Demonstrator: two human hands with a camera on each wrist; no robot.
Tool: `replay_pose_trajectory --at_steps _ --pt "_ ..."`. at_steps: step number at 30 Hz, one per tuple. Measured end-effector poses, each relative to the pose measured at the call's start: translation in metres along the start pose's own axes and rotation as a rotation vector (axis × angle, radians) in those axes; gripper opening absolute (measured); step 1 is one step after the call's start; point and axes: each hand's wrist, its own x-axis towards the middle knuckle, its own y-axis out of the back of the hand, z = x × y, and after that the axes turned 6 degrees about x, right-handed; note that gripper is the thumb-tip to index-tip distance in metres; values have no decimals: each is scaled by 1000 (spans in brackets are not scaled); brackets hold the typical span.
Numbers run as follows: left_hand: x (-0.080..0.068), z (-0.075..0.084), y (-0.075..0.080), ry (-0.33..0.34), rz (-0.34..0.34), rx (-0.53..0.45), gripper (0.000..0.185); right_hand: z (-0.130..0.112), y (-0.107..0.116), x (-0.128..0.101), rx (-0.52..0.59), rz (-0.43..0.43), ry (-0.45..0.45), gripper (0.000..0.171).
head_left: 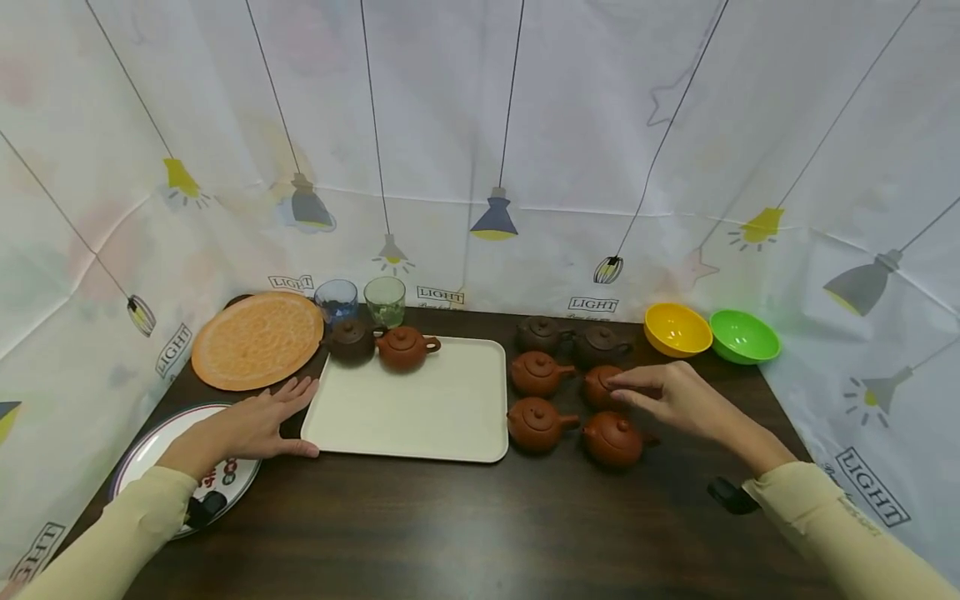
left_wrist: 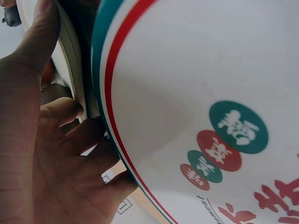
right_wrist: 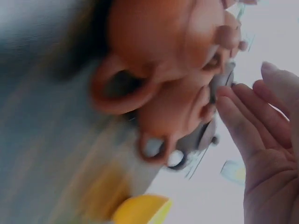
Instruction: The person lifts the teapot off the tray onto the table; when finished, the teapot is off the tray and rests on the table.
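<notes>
From the head view I see my left hand (head_left: pixel 255 425) lying flat at the left edge of the cream tray (head_left: pixel 420 408), fingers (head_left: pixel 296 389) straight and slightly spread, thumb against the tray's near left corner; it grips nothing. Left wrist view confirms it: palm open, thumb (left_wrist: pixel 39 28) along the tray rim, with the printed white plate (left_wrist: pixel 196 84) just beside the hand. My right hand (head_left: pixel 675 398) reaches over the teapot group to the right of the tray, fingers extended and close together, tips at the reddish teapot (head_left: pixel 602 385) in the middle row; I can't tell whether they touch it. Right wrist view is blurred, shows fingers (right_wrist: pixel 247 126) straight, nothing pinched, teapots close by. Six teapots sit on the dark surface (head_left: pixel 465 525) right of the tray, in two columns: two dark ones at the back, four reddish in front. Two more teapots, a dark one (head_left: pixel 351 340) and a reddish one (head_left: pixel 405 347), stand at the tray's far left edge. Behind them a blue glass (head_left: pixel 336 298) and a green glass (head_left: pixel 386 300). An orange round platter (head_left: pixel 257 339) is at the far left, with a yellow bowl (head_left: pixel 677 329) and a green bowl (head_left: pixel 744 336) at the far right, touching.
</notes>
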Motion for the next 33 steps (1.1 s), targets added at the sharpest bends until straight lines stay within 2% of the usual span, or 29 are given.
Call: replay_pose_trajectory --at_steps 7,12,17,21,24,29,33 --pt "1 0 -3 -7 -12 -29 116 -22 -11 71 46 -73 9 24" --pt "2 1 -3 -14 -13 -23 116 -41 -29 121 85 -139 18 26" --pt "-3 0 -7 10 -13 -41 118 -59 -64 176 98 -238 -18 32" --pt "-6 1 -9 20 -12 -52 118 -63 -99 213 87 -339 -28 39" --pt "-5 1 -10 9 -3 -57 117 -64 -121 232 67 -391 -10 42" --pt "-2 2 -8 2 6 -59 116 -67 -141 250 18 -402 -30 41" --pt "-1 2 -5 15 3 -58 116 -69 -150 255 13 -378 -50 27"
